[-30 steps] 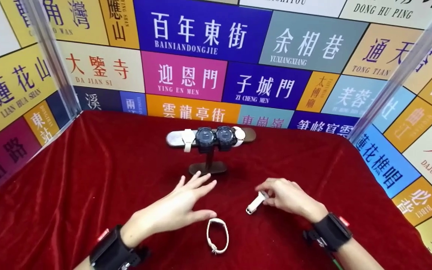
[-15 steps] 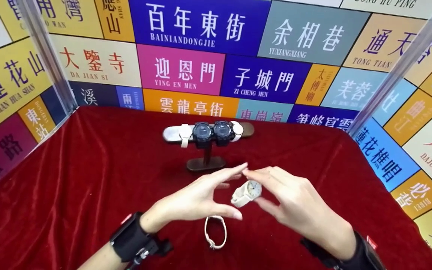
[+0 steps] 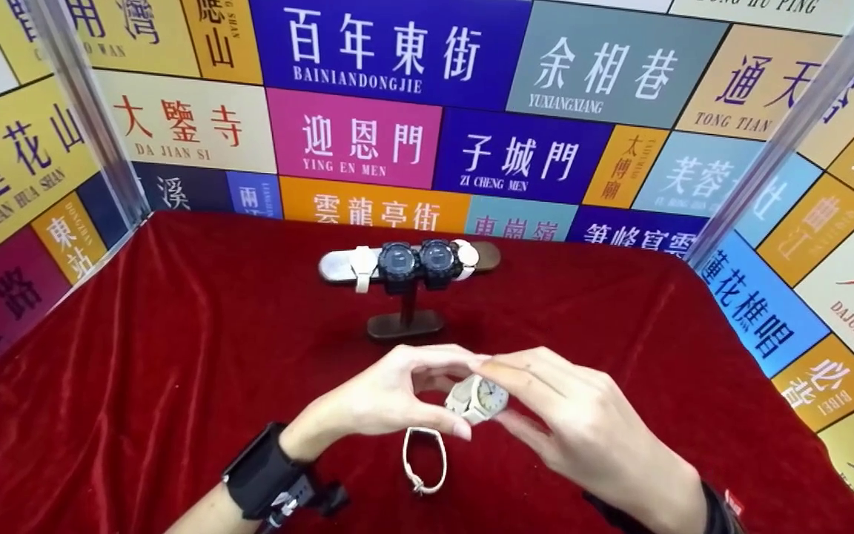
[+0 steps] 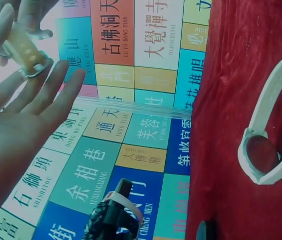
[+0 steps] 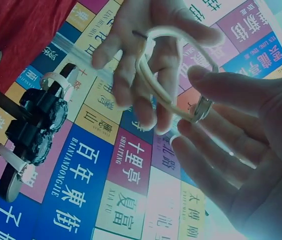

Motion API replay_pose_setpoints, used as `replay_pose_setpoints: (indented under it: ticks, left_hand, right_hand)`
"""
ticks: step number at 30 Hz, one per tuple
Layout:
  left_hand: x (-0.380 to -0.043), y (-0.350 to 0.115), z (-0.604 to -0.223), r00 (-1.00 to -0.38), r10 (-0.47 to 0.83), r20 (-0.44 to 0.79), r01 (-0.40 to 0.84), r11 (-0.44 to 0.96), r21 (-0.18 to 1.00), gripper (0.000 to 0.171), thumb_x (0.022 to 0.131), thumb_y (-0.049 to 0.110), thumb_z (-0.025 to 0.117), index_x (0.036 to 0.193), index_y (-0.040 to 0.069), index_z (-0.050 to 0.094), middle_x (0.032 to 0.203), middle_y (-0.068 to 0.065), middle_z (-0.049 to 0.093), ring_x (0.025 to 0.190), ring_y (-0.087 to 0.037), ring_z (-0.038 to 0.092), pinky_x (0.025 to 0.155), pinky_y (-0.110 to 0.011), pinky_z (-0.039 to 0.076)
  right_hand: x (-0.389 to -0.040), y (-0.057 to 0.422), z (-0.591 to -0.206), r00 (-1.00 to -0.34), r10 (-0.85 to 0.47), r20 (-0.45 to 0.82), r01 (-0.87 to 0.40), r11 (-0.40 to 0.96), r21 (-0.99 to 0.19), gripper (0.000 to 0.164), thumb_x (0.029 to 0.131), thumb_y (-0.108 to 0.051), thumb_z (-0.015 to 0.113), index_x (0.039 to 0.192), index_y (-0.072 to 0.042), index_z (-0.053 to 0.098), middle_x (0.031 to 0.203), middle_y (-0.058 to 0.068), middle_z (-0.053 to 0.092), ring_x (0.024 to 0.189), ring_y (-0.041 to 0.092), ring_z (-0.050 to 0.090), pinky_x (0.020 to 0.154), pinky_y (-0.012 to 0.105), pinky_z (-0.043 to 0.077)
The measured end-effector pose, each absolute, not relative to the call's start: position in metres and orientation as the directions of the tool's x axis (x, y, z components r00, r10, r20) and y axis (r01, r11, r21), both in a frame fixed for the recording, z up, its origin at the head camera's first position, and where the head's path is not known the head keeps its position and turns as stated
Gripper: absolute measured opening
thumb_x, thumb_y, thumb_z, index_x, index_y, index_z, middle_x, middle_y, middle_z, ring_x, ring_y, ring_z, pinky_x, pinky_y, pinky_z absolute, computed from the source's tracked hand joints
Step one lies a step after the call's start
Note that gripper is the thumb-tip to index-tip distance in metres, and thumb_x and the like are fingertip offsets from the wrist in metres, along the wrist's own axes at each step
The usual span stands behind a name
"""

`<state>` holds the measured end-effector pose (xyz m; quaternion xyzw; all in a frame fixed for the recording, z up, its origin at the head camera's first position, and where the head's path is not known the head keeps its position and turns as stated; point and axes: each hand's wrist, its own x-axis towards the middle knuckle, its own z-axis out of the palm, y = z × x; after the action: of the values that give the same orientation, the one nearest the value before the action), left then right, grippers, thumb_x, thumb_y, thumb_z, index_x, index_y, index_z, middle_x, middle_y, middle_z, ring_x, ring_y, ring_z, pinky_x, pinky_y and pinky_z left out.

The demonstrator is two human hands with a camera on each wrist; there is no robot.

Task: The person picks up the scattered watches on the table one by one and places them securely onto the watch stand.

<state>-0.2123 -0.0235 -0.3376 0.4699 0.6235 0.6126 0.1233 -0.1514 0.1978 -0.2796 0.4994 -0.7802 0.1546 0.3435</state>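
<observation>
In the head view a white wristwatch (image 3: 488, 398) is held off the cloth, dial up and strap fastened into a loop. My right hand (image 3: 583, 419) pinches it by the case, thumb below and fingers above. Beside the strap is my left hand (image 3: 375, 397), its thumb and fingers spread around the loop; firm contact is not visible. The right wrist view has the strap loop (image 5: 155, 90) in front of the left hand's spread fingers. A second white watch (image 3: 424, 460) lies on its side on the cloth, also near in the left wrist view.
Behind the hands stands a T-shaped watch stand (image 3: 406, 326). Its bar carries two black digital watches (image 3: 397, 261) in the middle, with a white watch (image 3: 363, 263) on the left and another white watch (image 3: 465, 256) on the right. Red velvet cloth (image 3: 249, 356) covers the table.
The right hand has lifted the watch from the right and moved it left toward the middle. The left hand has moved right, and its fingers have come round the strap.
</observation>
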Motion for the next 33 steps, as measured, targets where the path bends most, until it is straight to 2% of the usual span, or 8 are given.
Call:
replay_pose_setpoints:
  ticks: [8,12,16,20,23,25,29,33]
  left_hand:
    - [-0.202,-0.026,-0.334,-0.559,0.674,0.483,0.534,-0.154,0.831,0.062,0.081,0.007,0.082,0.138,0.001,0.058,0.126,-0.017,0.068,0.109,-0.012,0.067,0.094,-0.031,0.059]
    - [-0.198,-0.028,-0.334,-0.59,0.648,0.482,0.553,-0.111,0.826,0.062,0.08,0.008,0.083,0.137,0.0,0.059,0.123,-0.016,0.071,0.107,-0.015,0.071,0.091,-0.031,0.06]
    - [-0.197,-0.027,-0.333,-0.62,0.627,0.473,0.562,-0.066,0.825,0.053,0.08,0.014,0.084,0.128,0.004,0.067,0.111,-0.011,0.076,0.097,-0.011,0.073,0.083,-0.034,0.062]
    - [-0.199,-0.03,-0.329,-0.65,0.613,0.449,0.564,-0.008,0.826,0.043,0.079,0.019,0.086,0.117,0.008,0.072,0.103,-0.006,0.078,0.091,-0.007,0.072,0.08,-0.031,0.063]
    - [-0.203,-0.038,-0.325,-0.661,0.595,0.456,0.616,0.084,0.783,0.04,0.076,0.025,0.088,0.111,0.009,0.074,0.099,-0.002,0.078,0.088,-0.005,0.071,0.079,-0.025,0.061]
    - [-0.208,-0.045,-0.326,-0.675,0.574,0.463,0.646,0.156,0.748,0.042,0.075,0.028,0.089,0.109,0.009,0.075,0.098,-0.001,0.078,0.088,-0.007,0.07,0.079,-0.025,0.06]
    - [-0.223,-0.07,-0.337,-0.721,0.49,0.49,0.67,0.311,0.674,0.045,0.071,0.029,0.091,0.109,0.009,0.075,0.098,-0.001,0.076,0.088,-0.01,0.068,0.079,-0.025,0.059]
    - [-0.238,-0.105,-0.35,-0.733,0.366,0.573,0.675,0.489,0.552,0.044,0.069,0.029,0.092,0.105,0.01,0.075,0.098,-0.002,0.072,0.089,-0.017,0.063,0.078,-0.029,0.054]
  right_hand:
    - [-0.155,0.194,-0.283,-0.192,-0.676,0.711,-0.911,0.392,0.127,0.023,0.098,-0.016,0.064,0.117,-0.006,0.073,0.11,0.004,0.074,0.099,0.018,0.07,0.085,0.027,0.059]
    - [-0.158,0.193,-0.284,-0.186,-0.679,0.71,-0.914,0.384,0.129,0.028,0.089,-0.011,0.073,0.116,-0.007,0.073,0.111,0.004,0.075,0.104,0.022,0.069,0.089,0.027,0.058]
    - [-0.163,0.192,-0.286,-0.182,-0.688,0.702,-0.914,0.382,0.137,0.038,0.078,-0.008,0.08,0.115,-0.008,0.074,0.11,0.002,0.076,0.106,0.024,0.068,0.089,0.03,0.058]
    - [-0.169,0.19,-0.288,-0.184,-0.692,0.698,-0.921,0.369,0.123,0.042,0.076,-0.008,0.083,0.117,-0.009,0.074,0.109,0.001,0.076,0.108,0.024,0.067,0.091,0.032,0.057]
    - [-0.178,0.188,-0.29,-0.189,-0.696,0.693,-0.944,0.323,0.066,0.044,0.079,-0.01,0.084,0.121,-0.006,0.072,0.116,0.005,0.074,0.113,0.026,0.065,0.1,0.027,0.054]
    - [-0.186,0.189,-0.291,-0.22,-0.694,0.686,-0.949,0.316,0.015,0.045,0.083,-0.016,0.082,0.125,-0.004,0.069,0.124,0.01,0.07,0.117,0.026,0.063,0.106,0.023,0.05]
    - [-0.209,0.198,-0.293,-0.359,-0.663,0.657,-0.909,0.408,-0.084,0.054,0.084,-0.018,0.081,0.133,-0.004,0.063,0.133,0.014,0.063,0.123,0.025,0.059,0.112,0.018,0.042]
    - [-0.24,0.215,-0.304,-0.512,-0.583,0.631,-0.81,0.572,-0.129,0.056,0.081,-0.012,0.083,0.133,-0.005,0.063,0.132,0.014,0.063,0.123,0.025,0.059,0.11,0.025,0.045]
